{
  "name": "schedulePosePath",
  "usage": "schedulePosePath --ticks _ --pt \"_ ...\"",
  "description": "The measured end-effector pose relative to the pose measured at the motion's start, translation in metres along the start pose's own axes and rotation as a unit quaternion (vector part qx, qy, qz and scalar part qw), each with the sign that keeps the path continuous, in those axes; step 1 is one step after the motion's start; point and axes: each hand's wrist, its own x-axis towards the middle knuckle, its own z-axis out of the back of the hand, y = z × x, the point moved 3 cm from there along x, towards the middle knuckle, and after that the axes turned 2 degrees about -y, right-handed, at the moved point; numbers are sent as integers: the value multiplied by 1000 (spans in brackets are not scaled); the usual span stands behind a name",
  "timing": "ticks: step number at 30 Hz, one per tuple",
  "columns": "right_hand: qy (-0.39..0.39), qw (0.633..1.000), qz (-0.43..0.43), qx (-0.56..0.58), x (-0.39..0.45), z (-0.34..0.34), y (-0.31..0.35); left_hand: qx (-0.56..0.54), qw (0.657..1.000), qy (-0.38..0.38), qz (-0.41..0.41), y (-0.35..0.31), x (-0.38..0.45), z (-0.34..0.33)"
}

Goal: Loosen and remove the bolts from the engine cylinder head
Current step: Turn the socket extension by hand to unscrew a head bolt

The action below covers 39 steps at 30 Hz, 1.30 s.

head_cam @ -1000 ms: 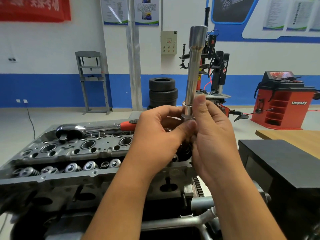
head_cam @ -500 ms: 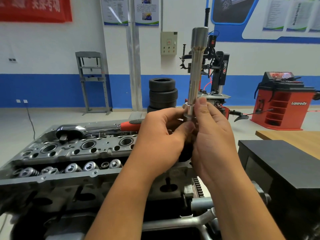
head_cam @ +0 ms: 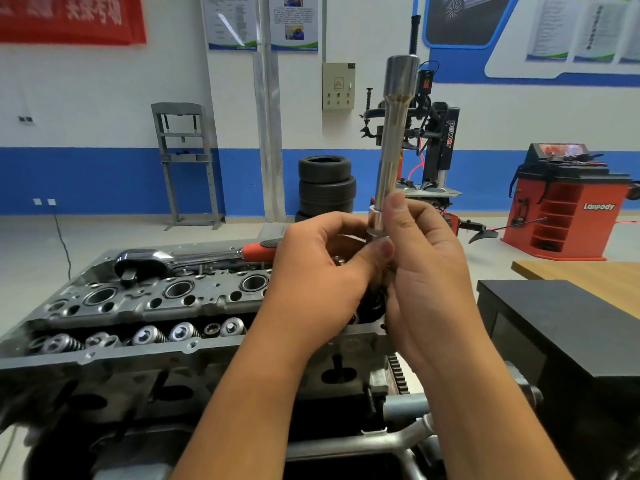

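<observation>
Both hands are together in front of the person, clamped on one tool: a long socket extension bar (head_cam: 393, 147) that stands almost upright. The left hand (head_cam: 322, 271) grips the lower end, its thumb pressing just under the short socket collar (head_cam: 376, 221). The right hand (head_cam: 426, 268) wraps the same end from the other side, with one fingertip on the bar just above the collar. What is below the collar is hidden between the palms, so I cannot tell if a bolt is there.

The cylinder head (head_cam: 145, 306) lies below and to the left of the hands, valve springs (head_cam: 149, 334) showing. The ratchet wrench (head_cam: 194, 254) with red handle rests on its far edge, just beyond the left hand, touched by no hand.

I judge the step to be preparing the tool, or taking something off its end, not loosening. The next move probably needs the bar joined to the ratchet and lowered straight into a bolt hole of the head.

Compared with one second ago, little differs: the hands keep the same grip, and the bar seems only slightly raised and turned.
</observation>
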Motion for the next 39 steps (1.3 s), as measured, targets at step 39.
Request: schedulePosePath --ticks 39 --pt "-4 1000 -16 -22 0 1 0 -13 1000 5 15 2 1 0"
